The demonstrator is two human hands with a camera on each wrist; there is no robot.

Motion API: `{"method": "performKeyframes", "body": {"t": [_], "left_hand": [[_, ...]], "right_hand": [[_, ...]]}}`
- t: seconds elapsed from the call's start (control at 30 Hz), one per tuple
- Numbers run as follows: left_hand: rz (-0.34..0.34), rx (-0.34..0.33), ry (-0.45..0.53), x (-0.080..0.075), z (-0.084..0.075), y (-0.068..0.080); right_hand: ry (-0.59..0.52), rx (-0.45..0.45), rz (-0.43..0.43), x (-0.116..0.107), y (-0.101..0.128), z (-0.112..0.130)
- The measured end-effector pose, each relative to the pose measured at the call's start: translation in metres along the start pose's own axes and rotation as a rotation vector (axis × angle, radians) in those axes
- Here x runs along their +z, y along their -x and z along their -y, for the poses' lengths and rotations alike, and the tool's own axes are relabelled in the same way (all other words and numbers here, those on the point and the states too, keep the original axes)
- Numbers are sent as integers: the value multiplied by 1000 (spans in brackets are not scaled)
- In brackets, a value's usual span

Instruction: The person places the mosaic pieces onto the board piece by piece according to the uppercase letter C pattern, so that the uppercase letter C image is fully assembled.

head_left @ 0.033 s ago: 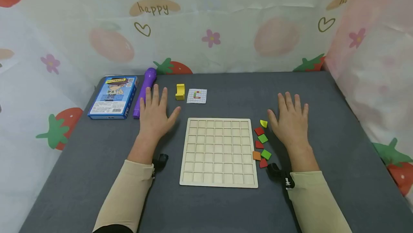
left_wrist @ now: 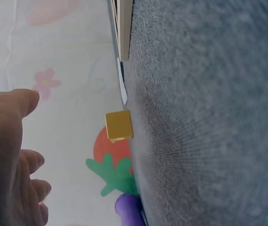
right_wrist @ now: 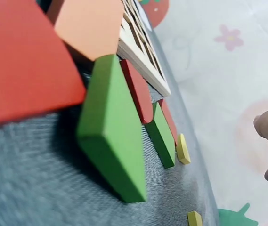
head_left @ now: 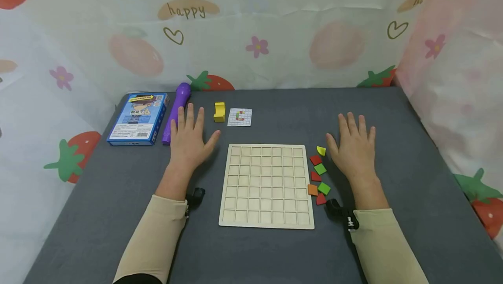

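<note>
A pale wooden grid board [head_left: 266,185] lies flat on the grey table between my two hands. My left hand [head_left: 188,140] rests flat on the table to the board's left, fingers straight, holding nothing. My right hand [head_left: 353,148] rests flat to the board's right, also holding nothing. Several small coloured tiles lie between the board and the right hand: a yellow one [head_left: 321,150], red ones [head_left: 315,160], green ones [head_left: 324,188] and an orange one [head_left: 312,189]. The right wrist view shows the green tile [right_wrist: 112,132] and red tile [right_wrist: 20,61] close up.
Behind the left hand lie a purple pen-shaped toy [head_left: 176,110] and a blue box [head_left: 138,118]. A yellow block [head_left: 219,112] and a small pattern card [head_left: 239,117] sit behind the board. Printed cloth walls [head_left: 251,30] enclose the table at the back and sides.
</note>
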State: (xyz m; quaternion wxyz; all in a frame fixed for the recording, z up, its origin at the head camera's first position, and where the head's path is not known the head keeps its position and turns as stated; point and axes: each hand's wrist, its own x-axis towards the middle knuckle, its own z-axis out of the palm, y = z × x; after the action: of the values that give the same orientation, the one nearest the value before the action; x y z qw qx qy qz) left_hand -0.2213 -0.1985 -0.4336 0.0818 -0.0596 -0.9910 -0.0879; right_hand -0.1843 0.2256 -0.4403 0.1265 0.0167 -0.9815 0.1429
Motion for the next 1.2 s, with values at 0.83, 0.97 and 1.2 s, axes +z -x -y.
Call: {"method": "performKeyframes", "body": {"t": [0.83,0.97,1.2], "left_hand": [[165,110,303,7,-3,3],[249,162,380,10,-2,3],[359,225,464,18,-5,2]], "right_hand": [[-252,8,244,-31,4,-19],[-290,33,439,-36,4,-28],[-337,99,602,-32,4,-35]]}}
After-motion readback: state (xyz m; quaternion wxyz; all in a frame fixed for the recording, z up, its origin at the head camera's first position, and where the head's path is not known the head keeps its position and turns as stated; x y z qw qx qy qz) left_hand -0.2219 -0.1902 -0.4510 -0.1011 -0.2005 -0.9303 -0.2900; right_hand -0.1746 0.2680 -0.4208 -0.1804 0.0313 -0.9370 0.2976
